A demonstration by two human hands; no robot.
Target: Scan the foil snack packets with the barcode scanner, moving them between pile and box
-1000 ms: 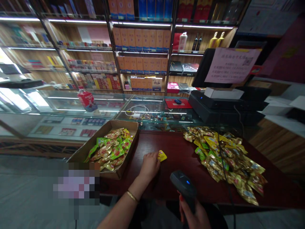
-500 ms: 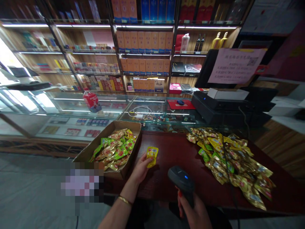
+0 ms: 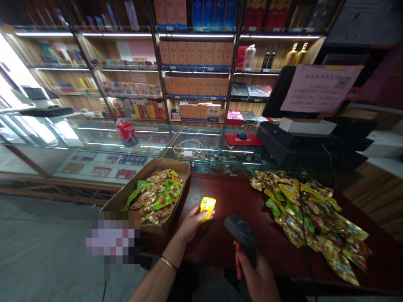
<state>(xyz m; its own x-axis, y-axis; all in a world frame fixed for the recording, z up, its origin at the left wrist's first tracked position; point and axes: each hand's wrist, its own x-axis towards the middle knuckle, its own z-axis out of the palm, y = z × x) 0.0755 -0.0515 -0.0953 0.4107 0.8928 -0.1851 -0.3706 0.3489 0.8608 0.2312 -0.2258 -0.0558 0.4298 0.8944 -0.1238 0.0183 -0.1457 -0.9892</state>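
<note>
Packet (image 3: 208, 205), one, yellow: pinched in left hand (image 3: 194, 221), long axis running forward, leaning slightly right. Scanner (image 3: 241, 233), one: gripped in right hand (image 3: 256, 268), pointing forward-left. Carton (image 3: 185, 168), one, left of left hand.

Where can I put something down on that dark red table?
Beyond the left hand, the tabletop is bare between the cardboard box and the packet pile; another free patch lies between scanner and pile. The box and pile are crowded.
</note>
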